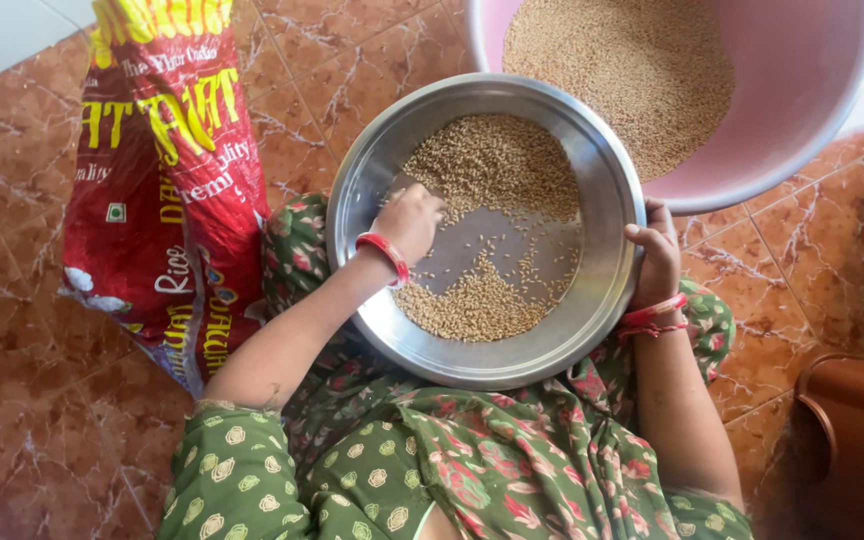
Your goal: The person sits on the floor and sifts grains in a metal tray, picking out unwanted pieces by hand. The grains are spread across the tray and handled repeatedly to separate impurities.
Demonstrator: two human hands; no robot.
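- The left hand [410, 222] lies inside the round, shallow stainless-steel pan [372, 170], fingers loosely curled and pressed down among the brown wheat-like grain [497, 160]; it clasps nothing, and the fingertips are buried at the edge of the far heap.
- Its wrist carries a red bangle [384, 252], and the bare forearm slants down and to the left toward a green printed sleeve [237, 470].
- The right hand [657, 262] is closed on the pan's right rim, thumb hooked over the lip and onto the inner wall, the other fingers hidden beneath the pan.
- That wrist wears red bangles [654, 316], and the forearm runs almost straight down the frame.
- The grain in the pan sits in 2 heaps, a larger 1 on the far side and a smaller 1 on the near side, with a bare strip of metal and scattered kernels between them.
- The pan rests over the person's lap, on green cloth with red flowers [512, 470].
- Just beyond the pan, and partly overlapped by its rim, stands a large pink plastic tub [812, 90] holding more of the same grain.
- A red printed sack [167, 180] lies on the reddish marbled floor tiles [12, 300] to the left.
- A brown container [852, 440] sits at the lower right edge.
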